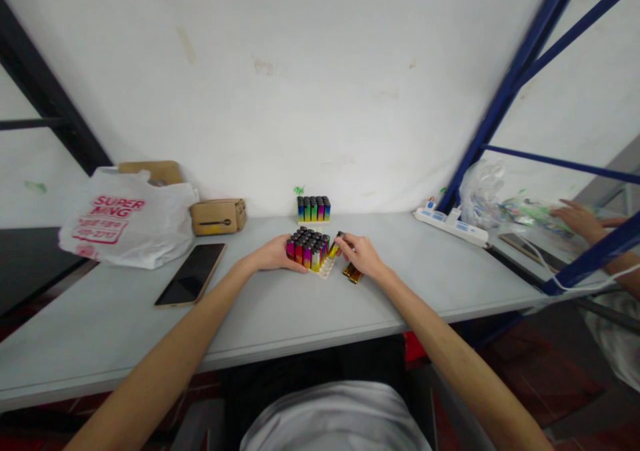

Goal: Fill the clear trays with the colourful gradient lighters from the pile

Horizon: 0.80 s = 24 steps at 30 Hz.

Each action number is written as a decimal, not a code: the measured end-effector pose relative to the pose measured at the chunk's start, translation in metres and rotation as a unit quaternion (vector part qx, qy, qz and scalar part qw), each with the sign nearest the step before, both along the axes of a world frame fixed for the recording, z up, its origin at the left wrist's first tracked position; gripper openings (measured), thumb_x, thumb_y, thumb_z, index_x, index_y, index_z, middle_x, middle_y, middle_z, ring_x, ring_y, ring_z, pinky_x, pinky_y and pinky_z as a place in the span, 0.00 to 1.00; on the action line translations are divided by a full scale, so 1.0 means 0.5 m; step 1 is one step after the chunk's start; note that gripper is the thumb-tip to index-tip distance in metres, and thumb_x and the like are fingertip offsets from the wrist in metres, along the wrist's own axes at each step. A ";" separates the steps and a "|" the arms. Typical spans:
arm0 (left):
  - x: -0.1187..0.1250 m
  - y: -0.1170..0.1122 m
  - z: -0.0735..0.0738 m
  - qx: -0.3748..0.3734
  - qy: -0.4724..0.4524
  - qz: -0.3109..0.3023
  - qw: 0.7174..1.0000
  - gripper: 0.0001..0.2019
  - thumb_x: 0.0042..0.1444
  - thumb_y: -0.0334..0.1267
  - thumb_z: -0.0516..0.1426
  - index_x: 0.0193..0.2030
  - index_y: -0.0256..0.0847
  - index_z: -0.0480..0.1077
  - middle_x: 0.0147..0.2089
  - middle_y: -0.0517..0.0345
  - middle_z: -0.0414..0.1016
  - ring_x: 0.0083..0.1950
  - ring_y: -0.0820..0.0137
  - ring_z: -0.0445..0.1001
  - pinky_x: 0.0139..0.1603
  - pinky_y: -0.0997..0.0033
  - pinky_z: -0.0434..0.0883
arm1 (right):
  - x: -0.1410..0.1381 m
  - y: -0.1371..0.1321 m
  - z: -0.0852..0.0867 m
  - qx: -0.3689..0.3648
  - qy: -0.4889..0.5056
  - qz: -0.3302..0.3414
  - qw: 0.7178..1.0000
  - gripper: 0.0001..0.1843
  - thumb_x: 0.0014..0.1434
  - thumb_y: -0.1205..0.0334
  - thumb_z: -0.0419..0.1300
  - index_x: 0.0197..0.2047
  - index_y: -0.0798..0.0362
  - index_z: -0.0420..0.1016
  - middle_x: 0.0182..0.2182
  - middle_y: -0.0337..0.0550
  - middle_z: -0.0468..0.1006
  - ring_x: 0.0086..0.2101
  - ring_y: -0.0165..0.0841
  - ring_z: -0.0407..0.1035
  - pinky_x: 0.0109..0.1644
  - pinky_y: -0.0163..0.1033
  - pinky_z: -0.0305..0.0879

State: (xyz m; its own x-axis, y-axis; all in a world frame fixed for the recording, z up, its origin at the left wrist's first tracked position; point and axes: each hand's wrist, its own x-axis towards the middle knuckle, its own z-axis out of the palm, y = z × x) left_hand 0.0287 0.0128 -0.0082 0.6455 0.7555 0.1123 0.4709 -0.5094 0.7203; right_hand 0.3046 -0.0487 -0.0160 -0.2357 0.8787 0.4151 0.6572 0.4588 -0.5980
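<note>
My left hand is wrapped around the left side of a block of upright lighters, with its thumb along the front. The lighters have black tops and bodies in pink, red, purple and yellow. They stand in a pale tray whose bare sockets show at the right. Between the fingertips of my right hand is a tilted golden-yellow lighter, just over the tray's right side. A few gold lighters lie on the table below that hand.
A second filled lighter tray stands against the wall. To the left are a phone, a cardboard box and a white plastic bag. A power strip lies at right by the blue frame; another person's hand is beyond it.
</note>
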 end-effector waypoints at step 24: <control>0.001 -0.008 0.006 -0.006 0.002 0.008 1.000 0.37 0.35 0.53 0.74 0.52 0.40 0.74 0.50 0.54 0.82 0.51 0.54 0.79 0.55 0.58 0.76 | 0.078 -0.015 0.011 -0.001 -0.164 -0.135 0.977 0.22 0.72 0.47 0.51 0.47 0.56 0.78 0.38 0.52 0.80 0.41 0.38 0.74 0.49 0.38 0.63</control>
